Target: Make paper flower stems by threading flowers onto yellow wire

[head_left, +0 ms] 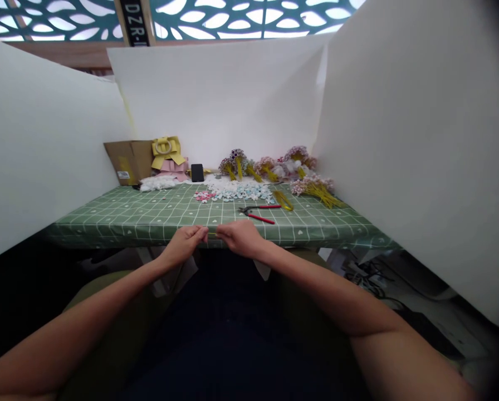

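Both hands met at the near edge of the table (120,220), fingertips almost touching. The left hand (185,243) was curled narrow, the right hand (241,236) likewise, and between them ran what was perhaps a thin yellow stem (212,232); it was too fine to be sure of, and I could not tell how firmly either hand pinched it. Forearms came in from the lower corners over a dark lap, with open floor to either side below the table edge.

The near half of the green checked cloth lay bare in front of the hands. Just beyond the right hand lay red-handled pliers (258,212), jaws pointing left, apart from the fingers. Behind them spread a scatter of small blue and pink beads (236,192), with a loose bundle of yellow stems (283,200) beside it.

Farther back stood bunches of flowers (270,165), a small black box (197,172), a yellow and pink bow (168,153) and a cardboard box (128,159). White boards (420,139) walled in the left, back and right, narrowing the room sideways. Cables under the table at right were dim and cut off.
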A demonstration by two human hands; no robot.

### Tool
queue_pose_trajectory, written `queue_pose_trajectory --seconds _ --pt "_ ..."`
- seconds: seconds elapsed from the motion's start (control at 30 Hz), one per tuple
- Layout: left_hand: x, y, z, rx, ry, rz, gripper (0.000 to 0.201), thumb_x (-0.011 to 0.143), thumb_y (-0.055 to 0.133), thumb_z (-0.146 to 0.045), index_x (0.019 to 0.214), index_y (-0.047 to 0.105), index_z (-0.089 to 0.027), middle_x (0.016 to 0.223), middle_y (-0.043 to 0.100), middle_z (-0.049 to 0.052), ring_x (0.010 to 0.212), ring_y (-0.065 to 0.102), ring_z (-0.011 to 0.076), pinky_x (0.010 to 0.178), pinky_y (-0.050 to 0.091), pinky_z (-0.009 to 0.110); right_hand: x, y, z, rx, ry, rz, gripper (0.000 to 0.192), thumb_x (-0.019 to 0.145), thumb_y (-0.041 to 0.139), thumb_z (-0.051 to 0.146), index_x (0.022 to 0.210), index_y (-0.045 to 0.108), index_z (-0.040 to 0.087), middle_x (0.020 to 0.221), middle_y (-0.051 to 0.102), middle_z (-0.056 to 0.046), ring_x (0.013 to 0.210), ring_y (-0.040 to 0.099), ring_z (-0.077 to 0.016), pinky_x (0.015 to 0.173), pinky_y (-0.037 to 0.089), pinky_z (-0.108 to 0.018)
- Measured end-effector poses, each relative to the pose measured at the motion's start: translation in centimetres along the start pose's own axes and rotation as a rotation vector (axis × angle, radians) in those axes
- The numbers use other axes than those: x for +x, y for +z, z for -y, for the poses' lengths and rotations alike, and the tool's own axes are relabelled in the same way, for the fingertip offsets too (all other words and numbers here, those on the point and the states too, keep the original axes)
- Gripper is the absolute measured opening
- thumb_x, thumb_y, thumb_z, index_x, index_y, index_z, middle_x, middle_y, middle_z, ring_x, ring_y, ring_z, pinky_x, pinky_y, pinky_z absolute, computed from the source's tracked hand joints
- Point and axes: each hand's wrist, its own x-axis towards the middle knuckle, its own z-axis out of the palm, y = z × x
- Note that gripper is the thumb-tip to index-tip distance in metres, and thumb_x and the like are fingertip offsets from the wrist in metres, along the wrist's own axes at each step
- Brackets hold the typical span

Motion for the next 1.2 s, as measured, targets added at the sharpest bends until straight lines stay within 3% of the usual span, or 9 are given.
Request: queue_pose_trajectory --seconds 0.13,0.23,0.37,0.53,0.67,0.87,0.97,1.1,1.2 --pt "-1.1 -1.4 -1.8 0.361 0.446 -0.171 0.031 0.088 0.049 -0.038 0.070 0.061 -0.017 0.062 0.054 0.002 0.057 0.044 0.0114 0.058 0.032 0.024 0.0 -2.9 0.0 0.696 0.021 0.265 0.028 0.091 0.045 0.038 0.083 0.059 0.015 0.054 0.041 0.006 0.045 0.034 -0.0077 0.049 0.030 -0.021" --pt "-1.3 -1.6 -2.2 0.414 0.526 -0.197 0.029 0.086 0.053 -0.041 0.072 0.063 -0.018 0.062 0.053 0.002 0.055 0.041 0.0112 0.055 0.030 0.025 0.0 -3.6 0.1 0.743 -0.014 0.315 0.028 0.090 0.047 0.038 0.084 0.059 0.015 0.053 0.039 0.007 0.045 0.035 -0.0079 0.049 0.032 -0.021" --pt "-0.3 -0.4 -0.7 0.057 0.028 -0.054 0.041 0.087 0.046 -0.048 0.062 0.053 -0.017 0.053 0.040 -0.002 0.048 0.034 0.0096 0.048 0.026 0.023 0.1 -1.0 -0.3 0.069 0.062 -0.052 0.018 0.089 0.048 0.022 0.080 0.062 0.014 0.069 0.057 -0.002 0.063 0.047 -0.0125 0.059 0.030 -0.025" --pt "0.5 0.6 0.7 -0.529 -0.377 0.113 0.039 0.084 0.046 -0.056 0.074 0.050 -0.018 0.053 0.026 -0.008 0.040 0.014 0.0061 0.040 0.011 0.020 -0.1 0.9 -0.3 -0.451 -0.161 -0.102 0.024 0.088 0.042 0.011 0.098 0.064 0.017 0.085 0.062 -0.008 0.074 0.051 -0.0169 0.062 0.027 -0.029" --pt "0.3 0.3 0.2 -0.305 -0.212 0.097 0.040 0.086 0.045 -0.053 0.069 0.053 -0.017 0.051 0.029 -0.006 0.043 0.021 0.0075 0.042 0.017 0.021 -0.1 0.7 -0.3 -0.273 -0.055 -0.071 0.022 0.089 0.044 0.016 0.095 0.065 0.018 0.080 0.061 -0.005 0.065 0.047 -0.0134 0.057 0.023 -0.027" --pt "-1.2 -1.7 -2.4 0.329 0.357 -0.159 0.035 0.087 0.047 -0.041 0.065 0.058 -0.018 0.061 0.053 0.002 0.058 0.044 0.0123 0.059 0.034 0.025 -0.1 -2.9 0.3 0.732 0.015 0.240 0.031 0.091 0.046 0.040 0.090 0.062 0.013 0.053 0.041 0.007 0.046 0.031 -0.0071 0.049 0.028 -0.021" --pt "-1.4 -2.3 -2.9 0.445 0.476 -0.193 0.031 0.084 0.052 -0.044 0.068 0.062 -0.018 0.061 0.053 0.002 0.056 0.042 0.0119 0.056 0.030 0.025 -0.3 -3.8 0.6 0.792 -0.014 0.335 0.030 0.091 0.046 0.040 0.093 0.061 0.014 0.052 0.038 0.008 0.043 0.030 -0.0074 0.048 0.029 -0.021" --pt "-0.5 -1.0 -1.3 0.180 0.157 -0.108 0.039 0.087 0.045 -0.045 0.061 0.054 -0.017 0.057 0.046 0.000 0.054 0.041 0.0109 0.053 0.031 0.023 0.0 -1.4 0.1 0.130 0.054 -0.062 0.020 0.091 0.047 0.023 0.084 0.064 0.014 0.072 0.057 -0.003 0.065 0.048 -0.0131 0.063 0.034 -0.026" --pt "0.1 0.4 0.5 -0.260 -0.257 0.070 0.041 0.086 0.043 -0.054 0.067 0.050 -0.018 0.051 0.028 -0.006 0.042 0.021 0.0076 0.041 0.018 0.021 0.1 0.6 -0.2 -0.342 -0.119 -0.138 0.022 0.091 0.042 0.015 0.094 0.064 0.015 0.084 0.060 -0.009 0.080 0.050 -0.0189 0.074 0.034 -0.032"
